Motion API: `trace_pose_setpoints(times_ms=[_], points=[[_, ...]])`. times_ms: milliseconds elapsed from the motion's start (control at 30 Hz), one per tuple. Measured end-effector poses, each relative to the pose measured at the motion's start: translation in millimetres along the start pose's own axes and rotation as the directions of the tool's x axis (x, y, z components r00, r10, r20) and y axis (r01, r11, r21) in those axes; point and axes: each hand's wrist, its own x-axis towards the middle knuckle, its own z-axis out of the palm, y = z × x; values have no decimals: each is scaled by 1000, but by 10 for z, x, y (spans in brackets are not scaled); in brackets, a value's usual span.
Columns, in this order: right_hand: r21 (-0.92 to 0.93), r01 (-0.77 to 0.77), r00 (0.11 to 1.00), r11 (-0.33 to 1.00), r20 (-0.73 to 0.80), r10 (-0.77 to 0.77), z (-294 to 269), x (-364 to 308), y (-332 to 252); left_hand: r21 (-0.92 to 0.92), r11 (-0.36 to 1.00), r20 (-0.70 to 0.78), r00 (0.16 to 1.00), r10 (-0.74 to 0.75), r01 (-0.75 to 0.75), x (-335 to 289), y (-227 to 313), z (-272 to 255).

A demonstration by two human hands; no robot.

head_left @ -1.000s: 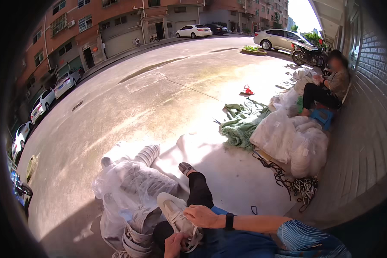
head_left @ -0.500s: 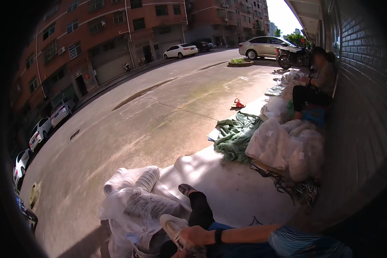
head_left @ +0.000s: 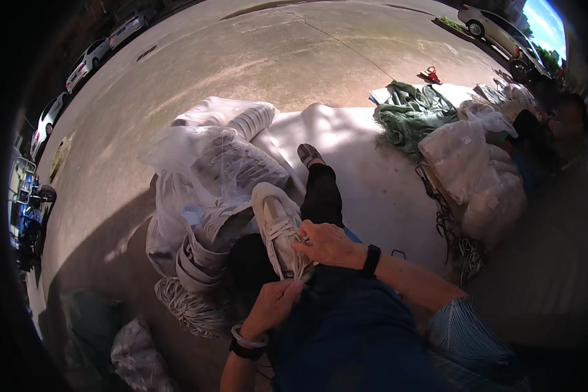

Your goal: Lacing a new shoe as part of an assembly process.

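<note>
A beige-white sneaker rests over my lap, toe pointing away from me. Pale shoelaces cross its upper and hang loose toward the ankle end. My right hand reaches over from the right, thumb and fingers pinched on the laces. At the shoe's near end, my left hand is closed, its fingertips against the collar; exactly what they pinch is partly hidden. A dark apron or cloth covers my legs.
Left of the shoe lie plastic-wrapped stacks of pale shoe parts and a bundle of laces. A white sheet covers the ground ahead. Green cloth and filled plastic bags sit at right, near a seated person.
The view has tilted down toward my lap. My left hand now shows at the shoe's near end. My right hand has shifted from the shoe's side onto its laces.
</note>
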Motion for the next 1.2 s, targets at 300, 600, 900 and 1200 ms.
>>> trace_pose_setpoints(times_ms=[300,600,900,1200], points=[[84,-29,950,996,313,2,-266,-305,-61,-228,972,232,973,-7,62,-64,85,271],[647,-752,633,-129,762,137,24,-291,-503,-400,917,382,910,162,5,-122,369,465],[661,-747,642,-72,745,183,-139,-275,-290,-303,941,429,903,-5,149,-353,146,2],[736,-673,703,78,602,378,-365,-247,250,-827,418,-454,885,-104,-376,-1152,-706,-813]])
